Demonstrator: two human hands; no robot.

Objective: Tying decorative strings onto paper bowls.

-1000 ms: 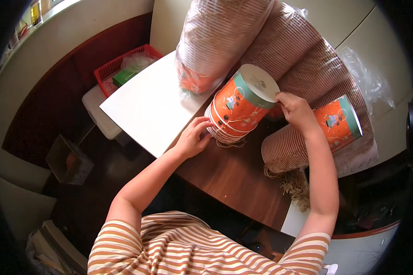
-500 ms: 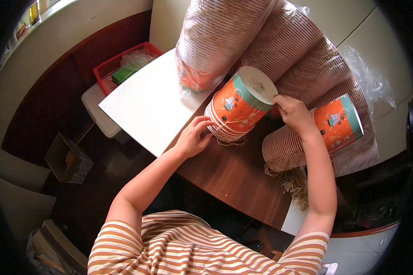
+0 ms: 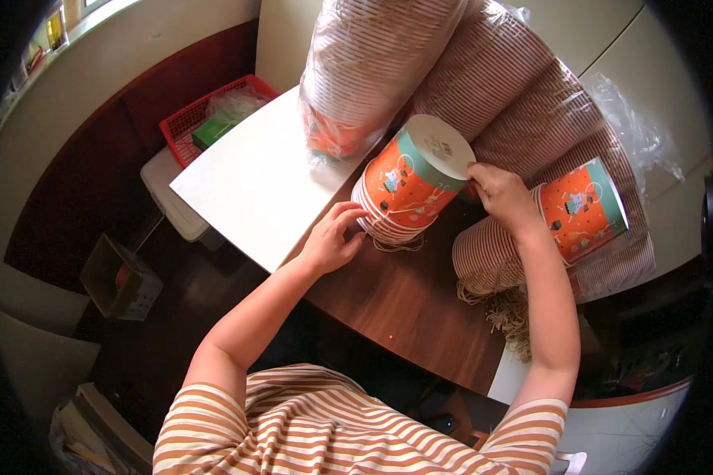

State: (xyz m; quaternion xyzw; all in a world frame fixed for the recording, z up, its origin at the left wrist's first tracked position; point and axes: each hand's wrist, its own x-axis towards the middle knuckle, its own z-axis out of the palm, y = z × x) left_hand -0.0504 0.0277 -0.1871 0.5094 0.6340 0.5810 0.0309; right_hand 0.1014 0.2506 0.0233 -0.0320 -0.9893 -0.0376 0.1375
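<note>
A short stack of orange paper tubs (image 3: pixel 408 186) with a teal band and white base lies tilted on the brown table (image 3: pixel 408 305), with thin string around it. My left hand (image 3: pixel 333 237) cups the stack's lower rims at its left end. My right hand (image 3: pixel 503 194) grips its upper right side near the white base. A second orange tub (image 3: pixel 582 207) caps a long sleeve of nested tubs to the right.
Several long plastic-wrapped sleeves of tubs (image 3: pixel 451 71) are piled at the back. A white board (image 3: pixel 261 170) lies on the table's left. A red basket (image 3: pixel 210 119) sits beyond it. A loose bundle of string (image 3: pixel 511 313) lies by my right forearm. A cardboard box (image 3: pixel 119 277) stands on the floor.
The stack has been turned and lifted slightly between my hands. My left hand has shifted a little along its lower rims.
</note>
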